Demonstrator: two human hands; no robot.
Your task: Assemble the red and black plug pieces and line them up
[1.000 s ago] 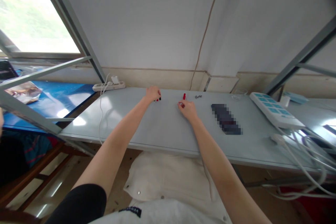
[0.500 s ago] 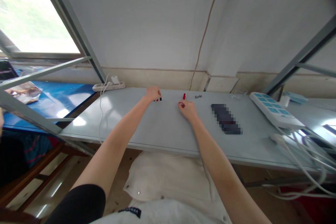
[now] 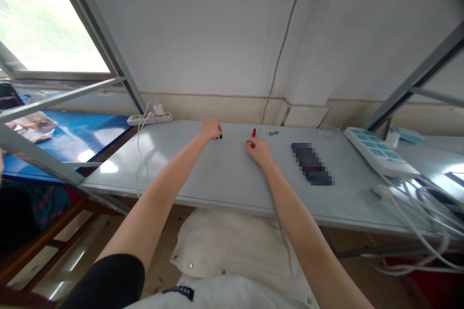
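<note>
My left hand [image 3: 211, 129] is closed, knuckles up, at the far part of the grey desk [image 3: 217, 169]. Small black and red pieces [image 3: 221, 136] peek out under its fingertips, too small to name. To its right, my right hand [image 3: 259, 150] has thumb and fingers pinched together low over the desktop. Something small and dark red shows at those fingertips, mostly hidden. Just beyond them a short bright red cylinder [image 3: 254, 132] stands out. A little heap of small grey metal bits [image 3: 273, 133] lies to the right of it.
A blurred-out dark rectangle [image 3: 312, 164] lies right of my right arm. Power strips sit at the left back [image 3: 150, 118] and at the right [image 3: 380, 152], trailing white cables. Metal frame posts flank the desk, with the wall [image 3: 217, 34] behind.
Both hands hold nearly the same places and poses. The whole view has shifted very slightly.
</note>
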